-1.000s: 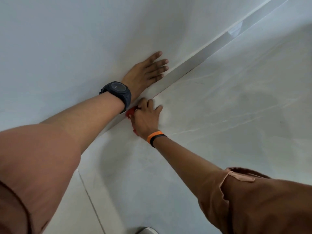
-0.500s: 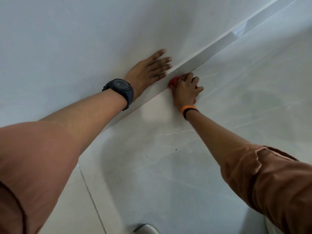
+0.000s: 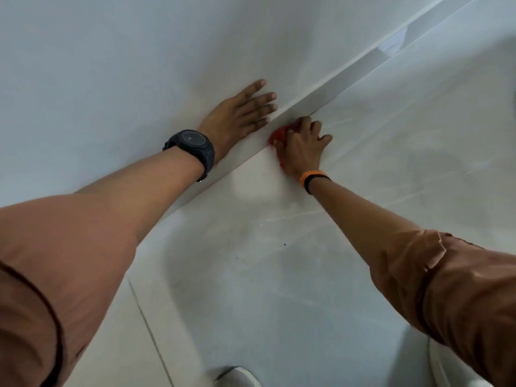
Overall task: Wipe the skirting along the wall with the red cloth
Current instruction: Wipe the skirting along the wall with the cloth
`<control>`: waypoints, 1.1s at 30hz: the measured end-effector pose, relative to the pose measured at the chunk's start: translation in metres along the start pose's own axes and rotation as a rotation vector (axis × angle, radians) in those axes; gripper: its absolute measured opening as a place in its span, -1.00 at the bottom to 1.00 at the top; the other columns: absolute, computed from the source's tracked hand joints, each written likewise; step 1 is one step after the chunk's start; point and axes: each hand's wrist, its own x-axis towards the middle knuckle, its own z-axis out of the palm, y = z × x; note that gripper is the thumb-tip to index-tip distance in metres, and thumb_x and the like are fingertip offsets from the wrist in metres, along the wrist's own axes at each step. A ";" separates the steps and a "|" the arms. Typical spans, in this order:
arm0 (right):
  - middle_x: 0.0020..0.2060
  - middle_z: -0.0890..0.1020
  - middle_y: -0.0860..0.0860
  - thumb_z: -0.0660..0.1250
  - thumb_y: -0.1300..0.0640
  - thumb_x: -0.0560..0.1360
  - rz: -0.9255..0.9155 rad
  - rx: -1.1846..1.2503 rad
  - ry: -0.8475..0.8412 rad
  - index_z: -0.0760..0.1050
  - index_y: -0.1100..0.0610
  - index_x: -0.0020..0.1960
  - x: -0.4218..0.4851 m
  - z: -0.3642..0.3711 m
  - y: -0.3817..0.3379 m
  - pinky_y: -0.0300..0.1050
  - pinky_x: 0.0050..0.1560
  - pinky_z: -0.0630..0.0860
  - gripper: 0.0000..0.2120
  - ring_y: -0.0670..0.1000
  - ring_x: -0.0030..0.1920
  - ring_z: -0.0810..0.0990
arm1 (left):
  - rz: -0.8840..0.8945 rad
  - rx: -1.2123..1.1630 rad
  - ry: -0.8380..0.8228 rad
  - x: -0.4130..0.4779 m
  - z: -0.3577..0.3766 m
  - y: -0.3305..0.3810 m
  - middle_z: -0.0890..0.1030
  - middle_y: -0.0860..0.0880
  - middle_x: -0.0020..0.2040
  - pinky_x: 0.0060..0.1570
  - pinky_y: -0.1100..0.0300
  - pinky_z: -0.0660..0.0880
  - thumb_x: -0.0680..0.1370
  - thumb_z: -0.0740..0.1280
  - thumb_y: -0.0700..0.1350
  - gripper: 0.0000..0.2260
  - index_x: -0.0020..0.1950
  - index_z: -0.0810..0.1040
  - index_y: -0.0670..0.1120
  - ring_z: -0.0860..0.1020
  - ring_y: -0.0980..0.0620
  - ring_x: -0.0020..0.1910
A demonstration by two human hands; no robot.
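Two hands | left hand [image 3: 237, 115] spread flat on wall | right hand [image 3: 301, 146] clutching red cloth [image 3: 277, 134] against skirting [image 3: 321, 93]

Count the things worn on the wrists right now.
2. A dark round-faced watch sits on the left wrist, by the wall; an orange and black band sits on the right wrist, above the floor. The sleeves may hide more.

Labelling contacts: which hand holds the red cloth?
The right hand, with the orange band, presses the red cloth at the skirting; the watch-wearing left hand lies flat, empty, on the wall.
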 end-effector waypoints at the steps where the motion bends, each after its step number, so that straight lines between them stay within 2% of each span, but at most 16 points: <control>1: 0.22 0.43 0.14 0.29 -0.15 0.54 0.016 -0.025 0.000 0.63 0.12 0.04 0.009 -0.002 0.010 0.28 0.15 0.29 -0.65 0.26 0.20 0.35 | -0.007 0.003 -0.004 0.000 -0.001 0.000 -0.35 -0.17 0.69 0.57 -0.39 -0.33 0.51 0.30 0.43 0.11 0.71 -0.32 -0.08 -0.35 -0.28 0.66; 6: 0.25 0.42 0.19 0.28 -0.08 0.56 0.134 -0.007 -0.027 0.54 0.19 0.23 0.004 0.003 -0.006 0.22 0.13 0.32 -0.60 0.28 0.20 0.35 | -0.001 -0.020 -0.002 -0.001 -0.002 -0.002 -0.35 -0.18 0.68 0.59 -0.36 -0.30 0.54 0.30 0.38 0.08 0.71 -0.32 -0.11 -0.35 -0.27 0.66; 9: 0.16 0.48 0.21 0.30 -0.01 0.52 0.093 -0.026 0.007 0.54 0.23 0.18 -0.023 0.007 -0.034 0.14 0.00 0.34 -0.64 0.25 0.08 0.42 | -0.005 -0.011 0.004 0.002 0.000 -0.002 -0.34 -0.18 0.69 0.58 -0.38 -0.31 0.51 0.31 0.43 0.12 0.71 -0.31 -0.10 -0.35 -0.29 0.66; 12: 0.09 0.54 0.21 0.37 0.12 0.46 -0.062 0.100 0.005 0.62 0.24 -0.02 -0.071 0.024 -0.075 0.13 -0.02 0.37 -0.80 0.25 0.03 0.42 | 0.021 -0.015 0.005 0.003 -0.001 -0.004 -0.35 -0.18 0.68 0.57 -0.38 -0.34 0.52 0.29 0.43 0.11 0.71 -0.31 -0.10 -0.35 -0.28 0.66; 15: 0.11 0.57 0.18 0.45 0.12 0.43 -0.278 0.159 -0.040 0.66 0.21 -0.12 -0.118 0.032 -0.108 0.24 0.10 0.41 -0.86 0.24 0.11 0.32 | 0.027 -0.031 0.002 0.003 -0.006 -0.005 -0.36 -0.16 0.68 0.58 -0.36 -0.34 0.56 0.28 0.38 0.05 0.70 -0.32 -0.10 -0.34 -0.26 0.66; 17: 0.16 0.56 0.16 0.47 0.11 0.44 -0.396 0.183 -0.083 0.68 0.22 -0.09 -0.122 0.030 -0.111 0.25 0.13 0.44 -0.84 0.25 0.15 0.30 | 0.014 -0.044 -0.007 0.002 -0.006 -0.003 -0.35 -0.15 0.69 0.57 -0.36 -0.36 0.59 0.28 0.33 0.02 0.70 -0.32 -0.10 -0.34 -0.24 0.66; 20: 0.27 0.52 0.07 0.37 -0.02 0.54 -0.607 0.176 -0.318 0.66 0.18 0.08 -0.100 0.019 -0.093 0.12 0.10 0.38 -0.71 0.24 0.23 0.34 | 0.010 -0.071 -0.004 0.000 -0.007 -0.003 -0.33 -0.15 0.69 0.54 -0.35 -0.41 0.61 0.30 0.27 -0.01 0.71 -0.30 -0.11 -0.33 -0.24 0.67; 22: 0.27 0.54 0.04 0.34 -0.05 0.56 -0.693 0.223 -0.436 0.65 0.15 0.12 -0.085 -0.001 -0.070 0.07 0.08 0.41 -0.70 0.19 0.21 0.37 | 0.059 -0.142 0.028 -0.007 -0.011 -0.014 -0.27 -0.17 0.71 0.55 -0.28 -0.39 0.60 0.33 0.28 0.01 0.71 -0.26 -0.13 -0.28 -0.24 0.68; 25: 0.24 0.59 0.06 0.36 0.02 0.56 -0.582 0.233 -0.410 0.64 0.18 0.09 -0.072 -0.046 -0.022 0.12 0.04 0.46 -0.74 0.20 0.15 0.42 | 0.067 -0.297 0.052 -0.024 -0.021 -0.041 -0.20 -0.23 0.71 0.58 -0.17 -0.35 0.58 0.32 0.35 0.04 0.71 -0.22 -0.17 -0.22 -0.27 0.69; 28: 0.19 0.61 0.11 0.41 0.04 0.53 -0.412 0.242 -0.355 0.64 0.19 0.11 -0.056 -0.120 0.031 0.14 0.00 0.47 -0.74 0.25 0.13 0.46 | 0.066 -0.560 0.093 -0.046 -0.044 -0.077 -0.11 -0.23 0.72 0.65 -0.13 -0.23 0.62 0.25 0.35 -0.06 0.72 -0.15 -0.16 -0.15 -0.25 0.70; 31: 0.18 0.60 0.09 0.38 0.07 0.53 -0.343 0.232 -0.395 0.64 0.12 0.13 -0.037 -0.213 0.064 0.20 0.08 0.46 -0.78 0.21 0.14 0.44 | 0.032 -0.803 0.162 -0.072 -0.079 -0.124 -0.01 -0.21 0.72 0.66 -0.15 -0.16 0.62 0.24 0.33 -0.12 0.73 -0.03 -0.15 -0.09 -0.22 0.71; 33: 0.18 0.61 0.09 0.30 -0.01 0.52 -0.269 0.260 -0.409 0.65 0.15 0.10 -0.026 -0.282 0.074 0.20 0.12 0.46 -0.70 0.19 0.15 0.44 | 0.038 -0.869 0.173 -0.086 -0.105 -0.159 -0.01 -0.20 0.72 0.67 -0.18 -0.17 0.62 0.17 0.35 -0.12 0.73 -0.04 -0.16 -0.10 -0.20 0.71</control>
